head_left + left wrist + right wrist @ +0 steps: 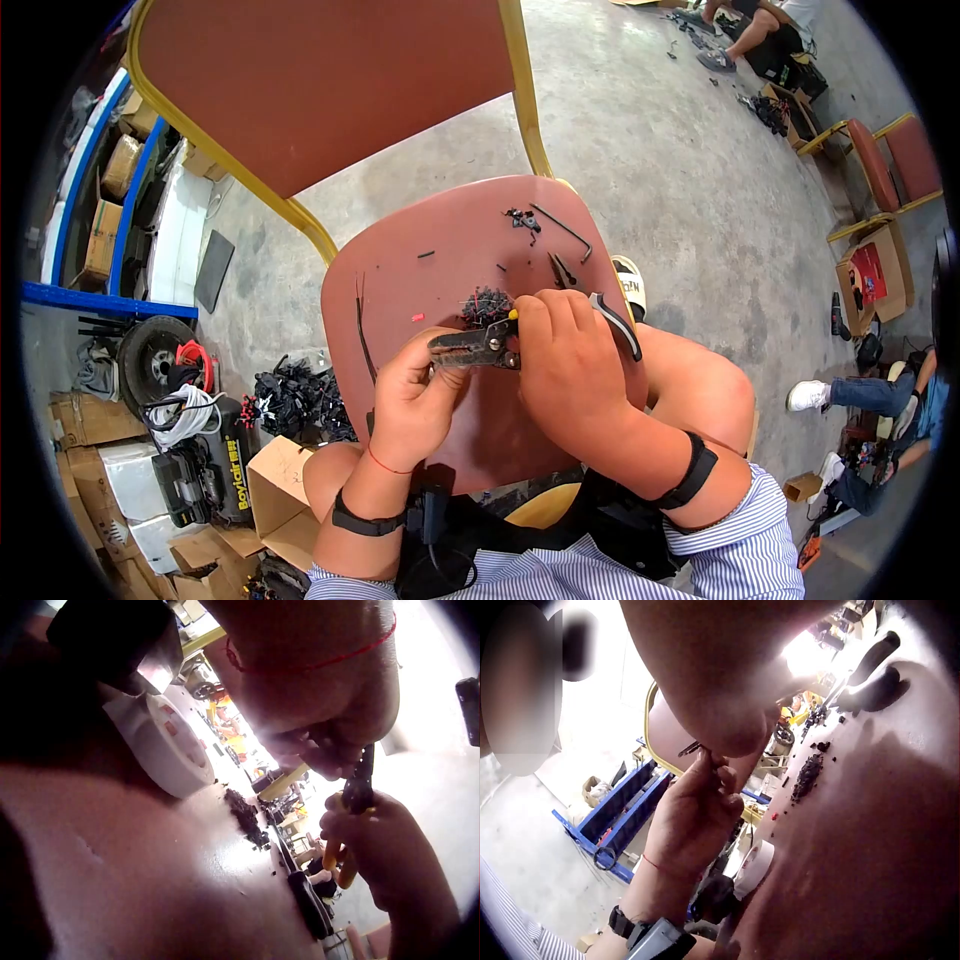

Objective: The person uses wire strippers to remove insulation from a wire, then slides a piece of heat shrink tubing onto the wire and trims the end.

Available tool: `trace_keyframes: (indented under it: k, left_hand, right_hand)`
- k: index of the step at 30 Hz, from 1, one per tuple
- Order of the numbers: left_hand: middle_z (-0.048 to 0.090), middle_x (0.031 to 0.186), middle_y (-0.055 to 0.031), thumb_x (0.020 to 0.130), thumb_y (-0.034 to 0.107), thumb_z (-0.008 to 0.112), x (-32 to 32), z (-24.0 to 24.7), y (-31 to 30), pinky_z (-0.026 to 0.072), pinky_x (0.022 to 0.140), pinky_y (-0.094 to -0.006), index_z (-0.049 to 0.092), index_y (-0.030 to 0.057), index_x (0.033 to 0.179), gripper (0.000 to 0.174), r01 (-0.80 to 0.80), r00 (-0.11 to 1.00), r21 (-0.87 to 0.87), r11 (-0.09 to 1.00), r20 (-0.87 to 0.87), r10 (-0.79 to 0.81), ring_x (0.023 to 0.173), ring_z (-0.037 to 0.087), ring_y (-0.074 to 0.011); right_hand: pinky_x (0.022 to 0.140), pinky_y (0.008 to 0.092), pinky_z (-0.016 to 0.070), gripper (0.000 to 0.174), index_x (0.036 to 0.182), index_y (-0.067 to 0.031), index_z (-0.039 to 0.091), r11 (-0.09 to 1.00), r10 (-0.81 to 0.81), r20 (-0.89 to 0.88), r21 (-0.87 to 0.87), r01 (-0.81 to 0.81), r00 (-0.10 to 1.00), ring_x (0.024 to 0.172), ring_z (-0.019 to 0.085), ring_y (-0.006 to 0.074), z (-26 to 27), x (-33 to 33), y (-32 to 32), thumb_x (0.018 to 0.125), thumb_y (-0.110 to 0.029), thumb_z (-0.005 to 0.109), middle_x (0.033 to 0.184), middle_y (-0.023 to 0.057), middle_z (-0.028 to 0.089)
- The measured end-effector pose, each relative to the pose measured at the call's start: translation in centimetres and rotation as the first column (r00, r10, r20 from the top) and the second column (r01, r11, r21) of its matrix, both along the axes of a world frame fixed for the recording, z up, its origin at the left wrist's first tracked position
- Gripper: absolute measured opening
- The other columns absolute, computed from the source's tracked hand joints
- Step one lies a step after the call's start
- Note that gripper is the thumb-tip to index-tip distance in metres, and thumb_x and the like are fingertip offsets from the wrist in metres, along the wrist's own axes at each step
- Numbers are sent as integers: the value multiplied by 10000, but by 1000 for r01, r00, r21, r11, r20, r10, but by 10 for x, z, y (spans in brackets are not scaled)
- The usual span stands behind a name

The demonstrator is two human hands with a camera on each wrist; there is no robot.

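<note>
My right hand (575,350) grips a wire stripper (475,347) with a black head and yellow handles, held above the red chair seat (400,235). Curled fingers of my left hand (415,395) pinch at the tip of its head; what lies between them is mostly hidden, and I cannot tell its kind. In the left wrist view the yellow handles (346,870) stick out below the right fist. Behind the tool sits a pile of small black parts (487,303). Beside the right hand lie pliers (618,325) with dark handles, partly covered in the head view.
A hex key (565,232) and several small black parts (522,220) lie toward the seat's back. Black wires (362,325) and a small red piece (418,317) are on its left. A white tape roll (754,868) stands on the seat. Cardboard boxes (283,485) flank the chair.
</note>
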State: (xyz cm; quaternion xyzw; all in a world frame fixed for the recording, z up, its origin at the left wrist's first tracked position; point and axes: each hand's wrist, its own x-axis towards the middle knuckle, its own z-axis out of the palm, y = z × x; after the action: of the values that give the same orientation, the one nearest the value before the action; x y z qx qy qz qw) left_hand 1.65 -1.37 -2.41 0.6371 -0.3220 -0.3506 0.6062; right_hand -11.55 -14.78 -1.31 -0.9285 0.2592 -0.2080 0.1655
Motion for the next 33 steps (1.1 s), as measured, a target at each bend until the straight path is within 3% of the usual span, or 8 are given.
trace_keyframes:
  k: [8, 10, 11, 14, 17, 19, 33]
  left_hand:
    - [637, 956, 27, 1057, 115, 641, 2, 0, -1, 411, 645, -184, 662, -4, 1181, 173, 19, 1000, -12, 1000, 18, -19, 755, 502, -24]
    - [680, 992, -14, 1044, 99, 648, 1, 0, 0, 469, 778, -239, 679, 0, 1126, 132, -3, 1000, 13, 1000, -16, 3, 867, 581, -83]
    - [702, 1011, -34, 1038, 92, 652, 1, 0, 0, 498, 844, -267, 687, 2, 1098, 114, -13, 999, 26, 1000, -33, 14, 923, 620, -112]
    - [706, 1013, -33, 1042, 94, 648, 1, 0, 1, 503, 842, -264, 688, 2, 1100, 115, -8, 999, 36, 999, -46, 9, 919, 627, -113]
    - [623, 924, 53, 1068, 103, 617, 0, -2, -1, 383, 620, -175, 670, 16, 1190, 159, 14, 999, 3, 1000, -45, -13, 728, 487, -10]
    - [622, 924, 57, 1069, 98, 614, 0, -3, -1, 382, 620, -173, 673, 21, 1190, 156, 12, 998, 6, 1000, -59, -11, 728, 487, -9]
    - [625, 910, 40, 1052, 70, 633, -1, -1, -2, 419, 628, -179, 672, 7, 1155, 126, -18, 999, 11, 1000, -29, 18, 739, 517, -14]
  right_hand:
    - [791, 419, 485, 196, 1022, -26, 586, 999, -3, -20, -45, 2, 1000, 893, 584, 306, 0, 1, -2, 845, -95, 633, 942, 126, 591]
    - [763, 403, 477, 100, 923, -76, 554, 997, -7, 21, -75, 9, 1000, 861, 573, 269, -7, 2, -3, 840, -118, 590, 876, 89, 560]
    - [780, 405, 480, 117, 947, -68, 564, 998, -4, 19, -58, 5, 1000, 881, 580, 274, -6, 2, -3, 845, -119, 590, 894, 94, 568]
    - [837, 411, 490, 193, 1035, -39, 592, 999, -3, 23, -53, 4, 1000, 957, 601, 293, -6, 2, -2, 861, -122, 588, 959, 112, 596]
    - [895, 416, 495, 294, 1147, -9, 606, 994, -11, 36, -105, 15, 999, 1057, 613, 316, -6, 2, -3, 877, -124, 586, 1048, 137, 620]
    - [925, 418, 494, 349, 1209, 6, 603, 996, -8, 24, -89, 10, 1000, 1114, 611, 329, -6, 1, -2, 886, -123, 584, 1102, 151, 627]
    - [948, 428, 480, 345, 1211, 2, 596, 997, -5, 20, -83, 7, 1000, 1145, 598, 336, -4, 1, -1, 890, -123, 581, 1111, 148, 619]
